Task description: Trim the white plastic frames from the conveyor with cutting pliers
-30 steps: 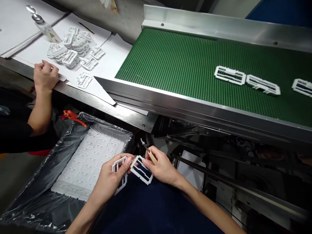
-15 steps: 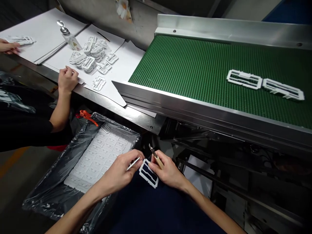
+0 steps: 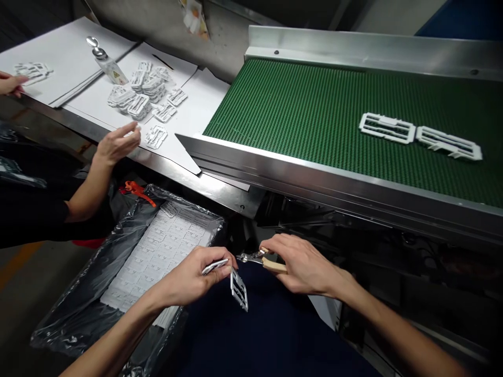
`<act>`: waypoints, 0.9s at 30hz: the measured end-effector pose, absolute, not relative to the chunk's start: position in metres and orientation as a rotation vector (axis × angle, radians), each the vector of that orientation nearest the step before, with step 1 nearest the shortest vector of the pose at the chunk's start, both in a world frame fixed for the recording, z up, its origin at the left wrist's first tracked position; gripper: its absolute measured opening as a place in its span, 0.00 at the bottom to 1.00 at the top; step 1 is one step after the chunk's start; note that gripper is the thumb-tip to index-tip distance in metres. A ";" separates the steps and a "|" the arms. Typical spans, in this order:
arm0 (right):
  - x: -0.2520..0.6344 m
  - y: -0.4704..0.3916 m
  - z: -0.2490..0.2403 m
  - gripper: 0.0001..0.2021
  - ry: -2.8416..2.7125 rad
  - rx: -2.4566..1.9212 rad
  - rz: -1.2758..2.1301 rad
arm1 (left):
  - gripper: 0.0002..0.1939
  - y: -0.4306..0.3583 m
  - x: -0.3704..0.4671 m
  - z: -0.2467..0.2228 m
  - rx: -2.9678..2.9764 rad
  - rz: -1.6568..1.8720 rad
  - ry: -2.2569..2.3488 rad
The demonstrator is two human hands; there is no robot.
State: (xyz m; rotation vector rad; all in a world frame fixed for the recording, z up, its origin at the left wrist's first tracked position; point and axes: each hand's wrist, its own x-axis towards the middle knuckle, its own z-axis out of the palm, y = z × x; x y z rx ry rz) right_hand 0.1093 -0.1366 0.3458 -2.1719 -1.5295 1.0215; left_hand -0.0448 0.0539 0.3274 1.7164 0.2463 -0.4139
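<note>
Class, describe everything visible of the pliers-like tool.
The pliers-like tool has slim, shiny, metal-looking jaws and two pale tan handles, spread apart. The right hand grips the handles. It lies roughly level, its tip pointing at the left hand and the white frame hanging there. Whether the tip touches either is unclear.

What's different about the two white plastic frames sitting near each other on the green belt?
The left frame has a wide tab near its upper edge, while the right frame has prongs sticking out along its lower edge. The right frame also slants down more steeply to the right than the left frame. Both are white and open, with lengthwise bars.
</note>
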 end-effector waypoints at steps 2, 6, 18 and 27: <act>0.117 -0.134 0.359 0.16 -1.738 -2.260 0.998 | 0.11 0.054 -0.043 0.329 1.740 -0.440 0.235; 0.119 -0.123 0.372 0.10 -1.977 -2.266 1.002 | 0.08 0.052 -0.041 0.330 1.775 -0.457 0.204; 0.122 -0.113 0.380 0.09 -2.209 -2.230 0.956 | 0.08 0.049 -0.039 0.335 1.786 -0.469 0.177; 0.122 -0.109 0.386 0.07 -2.271 -2.206 0.914 | 0.08 0.046 -0.035 0.338 1.790 -0.477 0.140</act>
